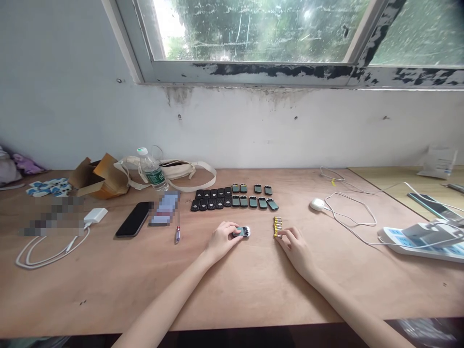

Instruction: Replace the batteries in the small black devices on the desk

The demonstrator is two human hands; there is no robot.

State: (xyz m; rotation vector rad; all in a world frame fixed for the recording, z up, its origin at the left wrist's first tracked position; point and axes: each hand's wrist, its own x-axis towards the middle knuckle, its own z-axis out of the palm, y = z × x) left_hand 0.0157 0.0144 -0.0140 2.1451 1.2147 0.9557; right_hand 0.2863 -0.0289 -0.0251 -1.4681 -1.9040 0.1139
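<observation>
Two hands sit mid-table: left hand [222, 238] clamped on a small grey gadget [242, 232], its body half hidden under the fingers. Right hand [294, 244] pinches the near end of a yellow battery row [277, 226]; can't make out individual cells. Rows of small remotes [232, 197] lie at 12 o'clock. Bare plywood table [232, 290] at 6 o'clock.

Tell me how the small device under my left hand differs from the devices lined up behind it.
The device under the left hand lies alone, while the rows of devices sit in two neat lines. It looks white-edged; most of those in the rows look black. The hand holds it; the rows lie untouched. All are small, flat and of similar size.
</observation>
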